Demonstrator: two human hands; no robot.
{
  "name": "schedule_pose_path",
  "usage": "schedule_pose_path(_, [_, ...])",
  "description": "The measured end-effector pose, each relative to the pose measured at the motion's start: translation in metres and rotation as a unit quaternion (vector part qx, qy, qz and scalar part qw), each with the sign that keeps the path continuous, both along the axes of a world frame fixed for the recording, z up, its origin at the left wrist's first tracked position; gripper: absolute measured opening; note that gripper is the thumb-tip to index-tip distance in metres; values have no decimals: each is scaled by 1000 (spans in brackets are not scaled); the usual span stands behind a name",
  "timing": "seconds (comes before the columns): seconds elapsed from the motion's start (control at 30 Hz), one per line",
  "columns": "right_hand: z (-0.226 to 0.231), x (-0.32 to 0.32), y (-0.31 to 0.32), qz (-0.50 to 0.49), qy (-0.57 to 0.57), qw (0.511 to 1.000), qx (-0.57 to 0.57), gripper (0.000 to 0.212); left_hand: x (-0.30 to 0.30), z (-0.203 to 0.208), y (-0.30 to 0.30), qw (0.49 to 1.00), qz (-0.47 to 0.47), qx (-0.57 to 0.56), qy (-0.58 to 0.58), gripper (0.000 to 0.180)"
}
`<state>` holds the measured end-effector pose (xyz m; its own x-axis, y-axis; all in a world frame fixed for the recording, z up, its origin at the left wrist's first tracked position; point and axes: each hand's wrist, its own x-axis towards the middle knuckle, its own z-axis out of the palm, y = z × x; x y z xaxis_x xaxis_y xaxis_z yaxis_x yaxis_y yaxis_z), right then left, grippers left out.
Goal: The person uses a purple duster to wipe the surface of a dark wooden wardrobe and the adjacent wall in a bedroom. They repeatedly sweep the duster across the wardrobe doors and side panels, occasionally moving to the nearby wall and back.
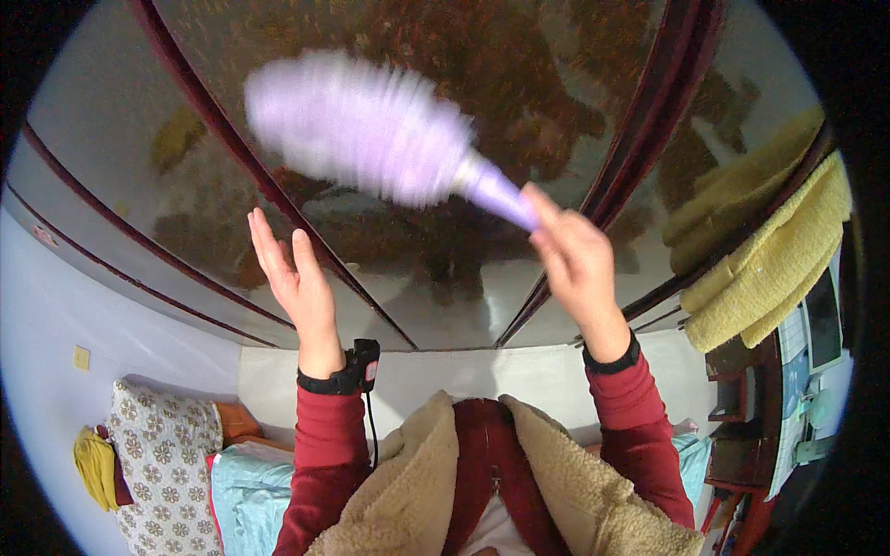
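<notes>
A fluffy lilac duster [357,130] is gripped by its purple handle in my right hand [579,264], fingers wrapped round it. Its head points up and to the left, blurred by motion, in front of a tall glossy dark panel [519,102] with reddish-brown frames. Whether the fibres touch the panel I cannot tell. My left hand [301,287] is raised lower left of the duster, palm open, fingers stretched and thumb apart, holding nothing. Black bands circle both wrists, and a small black device [367,364] with a cable sits by the left one.
A yellow towel [779,259] hangs over the panels' edge at right. Beyond it stand a dark-wood desk [765,417] and a screen [822,320]. At lower left are a flower-patterned cover [162,463], pale blue cloth [248,491] and a mustard cloth [95,468].
</notes>
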<state>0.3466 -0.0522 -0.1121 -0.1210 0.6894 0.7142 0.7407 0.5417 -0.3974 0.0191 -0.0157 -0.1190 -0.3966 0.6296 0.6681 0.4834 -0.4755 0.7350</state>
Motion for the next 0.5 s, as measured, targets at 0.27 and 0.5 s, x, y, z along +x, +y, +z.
schedule_pose_path(0.27, [-73, -20, 16, 14, -117, 990, -80, 56, 14, -9, -7, 996, -26, 56, 70, 45])
schedule_pose_path(0.5, [-134, 89, -15, -121, -468, 837, -257, 30, 24, -27, 2, 981, -180, -77, 10, 17])
